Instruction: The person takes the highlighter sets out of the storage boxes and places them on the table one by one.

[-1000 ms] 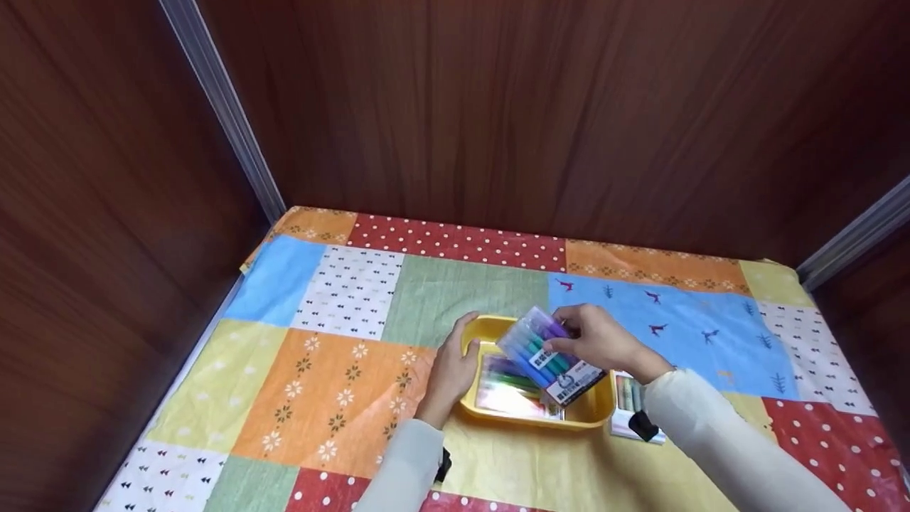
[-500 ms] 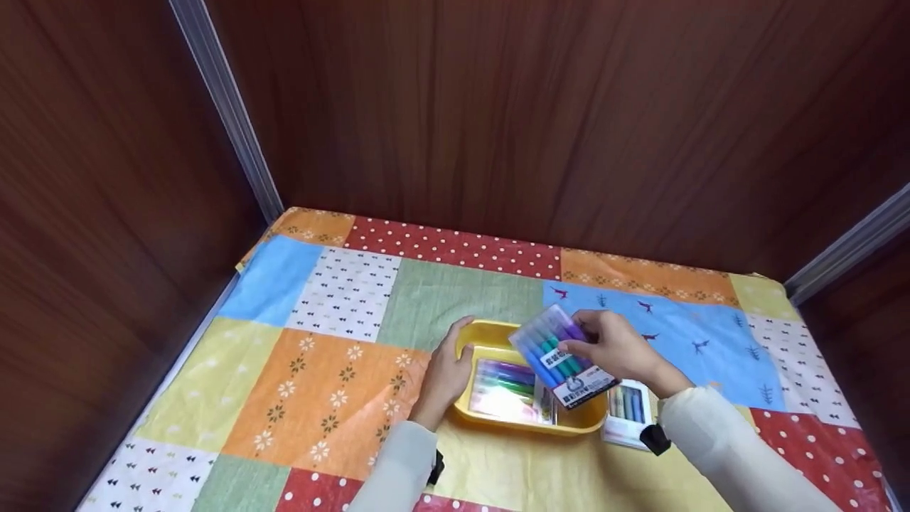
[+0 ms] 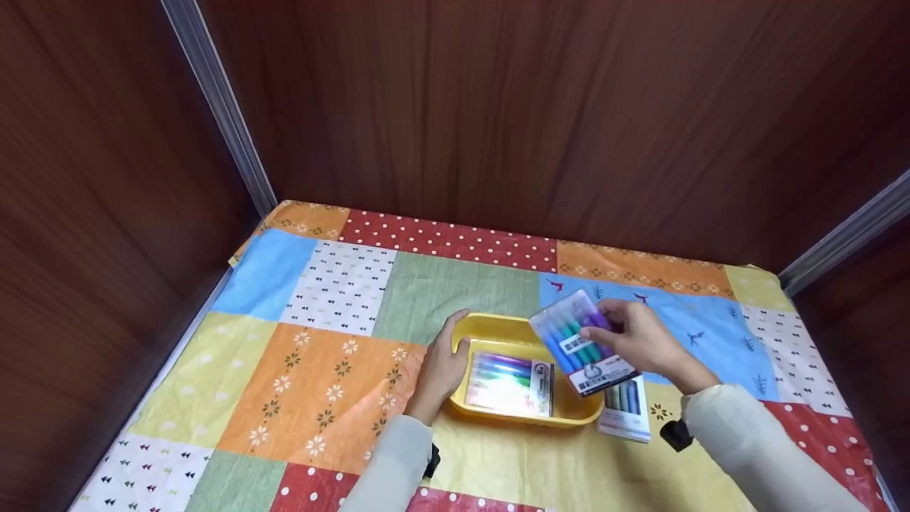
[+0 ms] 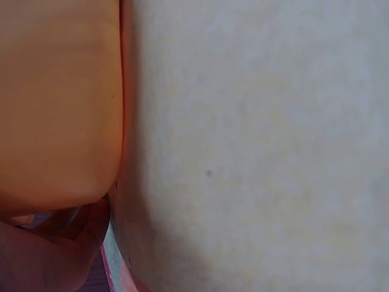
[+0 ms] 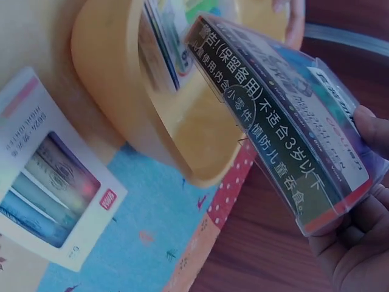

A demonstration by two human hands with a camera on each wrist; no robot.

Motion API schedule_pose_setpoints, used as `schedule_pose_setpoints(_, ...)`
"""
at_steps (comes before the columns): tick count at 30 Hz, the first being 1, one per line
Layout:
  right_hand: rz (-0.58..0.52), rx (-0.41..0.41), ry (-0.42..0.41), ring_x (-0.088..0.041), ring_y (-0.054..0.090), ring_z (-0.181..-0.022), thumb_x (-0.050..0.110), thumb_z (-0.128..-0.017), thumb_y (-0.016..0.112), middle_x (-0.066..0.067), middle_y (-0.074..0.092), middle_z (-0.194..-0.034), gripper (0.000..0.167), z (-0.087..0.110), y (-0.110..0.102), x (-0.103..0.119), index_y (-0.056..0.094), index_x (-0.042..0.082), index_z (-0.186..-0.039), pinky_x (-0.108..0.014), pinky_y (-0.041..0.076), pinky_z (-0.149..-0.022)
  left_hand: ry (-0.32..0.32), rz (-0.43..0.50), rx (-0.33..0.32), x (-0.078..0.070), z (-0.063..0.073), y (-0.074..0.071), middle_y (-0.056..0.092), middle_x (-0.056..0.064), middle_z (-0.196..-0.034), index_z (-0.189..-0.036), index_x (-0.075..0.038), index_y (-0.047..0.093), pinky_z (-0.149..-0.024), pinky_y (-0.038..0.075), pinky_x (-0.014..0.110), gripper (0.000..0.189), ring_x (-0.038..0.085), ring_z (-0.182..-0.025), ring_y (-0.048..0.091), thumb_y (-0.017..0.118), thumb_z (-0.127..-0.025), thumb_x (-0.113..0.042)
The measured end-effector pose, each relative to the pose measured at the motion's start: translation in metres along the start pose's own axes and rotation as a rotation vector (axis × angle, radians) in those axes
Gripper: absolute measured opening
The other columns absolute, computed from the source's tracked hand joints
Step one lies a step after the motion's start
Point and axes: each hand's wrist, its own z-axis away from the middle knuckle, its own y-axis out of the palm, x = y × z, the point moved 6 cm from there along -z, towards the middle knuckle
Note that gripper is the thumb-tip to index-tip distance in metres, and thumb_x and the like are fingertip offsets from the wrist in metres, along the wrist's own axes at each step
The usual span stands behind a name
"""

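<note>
My left hand (image 3: 442, 366) grips the left end of a yellow plastic basin (image 3: 526, 419), thumb at the rim. In the left wrist view, its fingers (image 4: 91, 225) curl at the basin's corner (image 4: 61, 121). My right hand (image 3: 643, 341) pinches a clear pack of coloured pens (image 3: 579, 345) between thumb and fingers, tilted above the basin's right end. The right wrist view shows the pack's dark printed end (image 5: 255, 121). Inside the basin lies another clear pack of coloured pens (image 3: 508, 384), glare on its front.
A white highlighter box (image 3: 625, 423) with a window stands on the patchwork tablecloth (image 3: 320, 398), just right of the basin. Dark wood-grain panels (image 3: 462, 107) close off the back and both sides of the table.
My right hand has carried the pen pack rightward relative to the basin, uncovering more of the pack inside and the basin's floor. The left hand keeps its hold on the basin.
</note>
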Motion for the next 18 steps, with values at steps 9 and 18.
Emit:
schedule_pose_setpoints(9,-0.019,-0.039,0.076,-0.019,0.069,-0.081,0.039,-0.096,0.068,-0.015,0.074,-0.105,0.043,0.007,-0.017,-0.013,0.064,0.005,-0.121,-0.03,0.061,-0.073,-0.003,-0.02,0.005,-0.003,0.001,0.0,0.048,0.004,-0.157,-0.152,-0.028,0.04,-0.114,0.042,0.055,0.049,0.031,-0.142,0.049,0.049,-0.105,-0.017)
schedule_pose_setpoints(18,-0.036,-0.031,0.095,-0.018,0.065,-0.078,0.04,-0.095,0.069,-0.015,0.072,-0.1,0.045,0.014,-0.025,-0.03,0.063,0.002,-0.119,-0.026,0.058,-0.068,-0.026,-0.072,0.025,-0.003,0.002,-0.001,0.047,0.002,-0.157,-0.152,-0.035,0.038,-0.087,0.053,0.05,0.05,0.033,-0.129,0.059,0.05,-0.105,-0.024)
